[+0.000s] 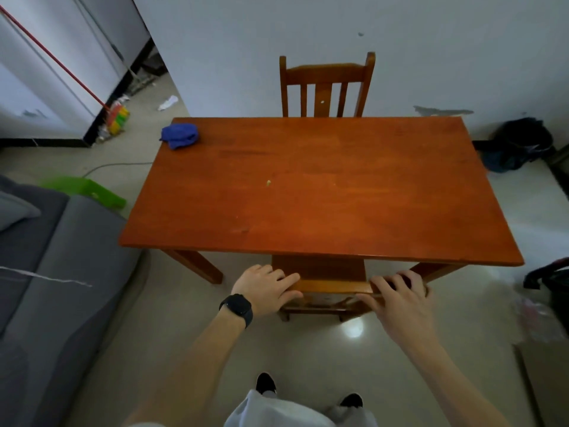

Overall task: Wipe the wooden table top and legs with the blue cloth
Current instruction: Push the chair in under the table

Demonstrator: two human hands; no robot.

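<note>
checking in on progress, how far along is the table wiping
Not started, it seems. The blue cloth lies bunched at the far left corner of the table, untouched, and a small crumb sits on the top. In hand: the left hand and right hand both grip the top rail of the near chair tucked under the table. Left: picking up the cloth, wiping top and legs.

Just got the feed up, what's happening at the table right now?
A person stands at the near side of the rectangular wooden table, left hand and right hand both gripping the top rail of the wooden chair tucked under it. The crumpled blue cloth lies untouched on the far left corner. Wiping hasn't begun; a small pale crumb sits mid-table.
</note>
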